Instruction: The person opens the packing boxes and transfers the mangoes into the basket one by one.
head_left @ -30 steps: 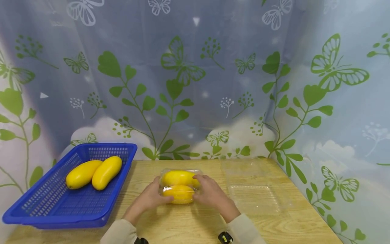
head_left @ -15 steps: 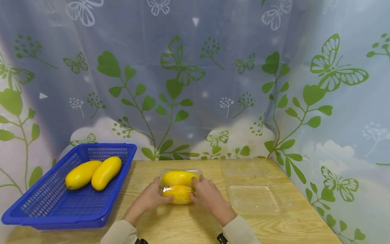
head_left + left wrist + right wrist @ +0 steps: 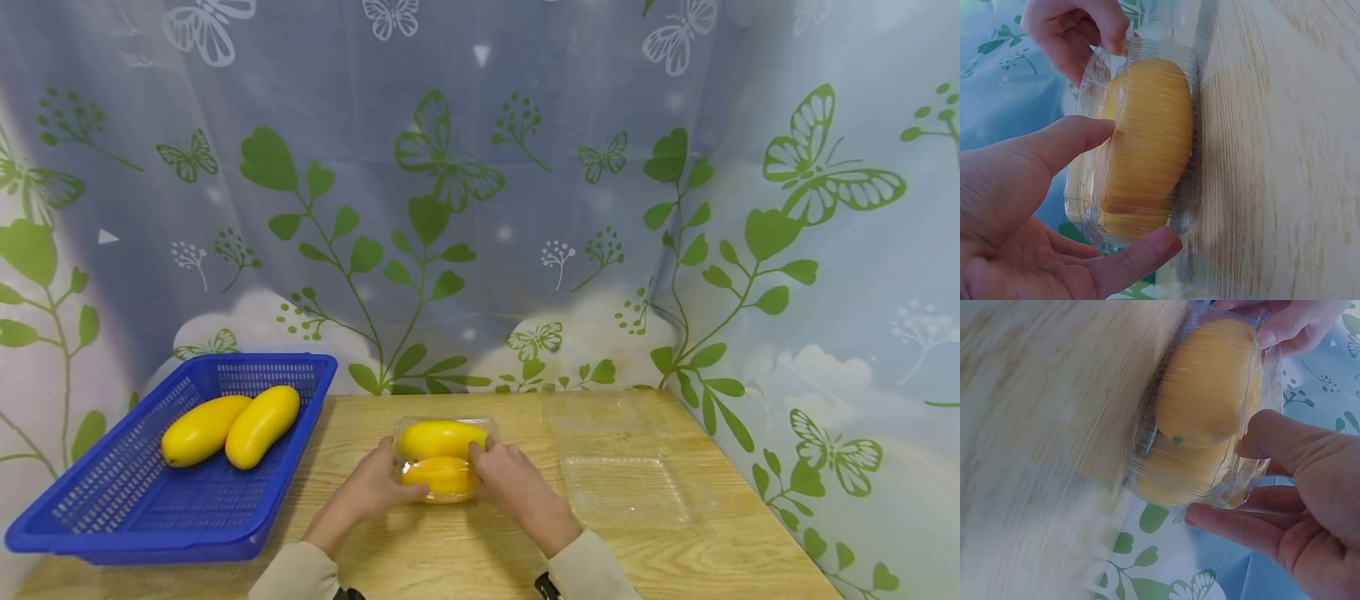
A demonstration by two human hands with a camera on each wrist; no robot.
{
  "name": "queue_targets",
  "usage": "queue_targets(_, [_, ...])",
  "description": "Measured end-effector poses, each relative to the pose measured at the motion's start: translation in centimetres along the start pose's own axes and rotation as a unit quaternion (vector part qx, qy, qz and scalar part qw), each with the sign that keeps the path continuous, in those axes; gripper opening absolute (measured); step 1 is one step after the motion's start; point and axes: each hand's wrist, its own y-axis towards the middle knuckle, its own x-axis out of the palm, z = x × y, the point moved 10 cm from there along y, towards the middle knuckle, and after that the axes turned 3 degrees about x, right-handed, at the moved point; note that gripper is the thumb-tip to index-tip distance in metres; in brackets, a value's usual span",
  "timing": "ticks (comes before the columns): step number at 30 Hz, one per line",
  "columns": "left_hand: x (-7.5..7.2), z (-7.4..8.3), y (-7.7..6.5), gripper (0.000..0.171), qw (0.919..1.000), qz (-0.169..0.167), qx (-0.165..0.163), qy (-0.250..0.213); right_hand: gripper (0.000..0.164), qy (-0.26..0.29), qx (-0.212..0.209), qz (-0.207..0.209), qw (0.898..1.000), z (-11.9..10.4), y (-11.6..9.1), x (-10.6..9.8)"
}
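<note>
A clear plastic clamshell box (image 3: 486,423) sits on the wooden table with two long, yellow, mango-like fruits (image 3: 442,438) inside, one behind the other. My left hand (image 3: 371,483) grips its left end; in the left wrist view the thumb (image 3: 1079,139) presses the rim seam while the other fingers reach round the end. At the right end, my right hand (image 3: 517,490) holds the box between thumb and fingers. The right wrist view shows that thumb (image 3: 1266,434) on the rim and a fingertip (image 3: 1200,514) at the end wall. The lid lies over the fruits.
A blue plastic basket (image 3: 172,542) stands at the left with two more yellow fruits (image 3: 262,427) in it. Right of my hands lies another clear plastic box (image 3: 626,492), its lid part spread flat toward the back. A patterned curtain (image 3: 480,250) hangs behind the table (image 3: 420,558).
My right hand has shifted slightly left and its fingers have drawn closer together along the box's right end. The left hand, the box and the basket stay in place.
</note>
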Motion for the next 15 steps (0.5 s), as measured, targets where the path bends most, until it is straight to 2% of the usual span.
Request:
queue_targets(2, [0.0, 0.0, 0.0, 0.088, 1.0000, -0.001, 0.000, 0.002, 0.025, -0.006, 0.003, -0.008, 1.000, 0.1, 0.0, 0.1])
queue_targets(7, [0.0, -0.4, 0.0, 0.103, 0.9996, -0.012, -0.015, 0.022, 0.018, -0.010, -0.001, 0.000, 1.000, 0.5, 0.4, -0.3])
queue_targets(11, [0.0, -0.6, 0.1, 0.108, 0.9991, -0.019, -0.024, 0.031, 0.035, 0.045, 0.011, 0.011, 0.999, 1.5, 0.4, -1.1])
queue_targets(15, [0.0, -0.6, 0.1, 0.106, 0.9990, -0.018, -0.023, 0.034, 0.055, 0.137, 0.047, -0.019, 0.989, 3.1, 0.1, -1.3])
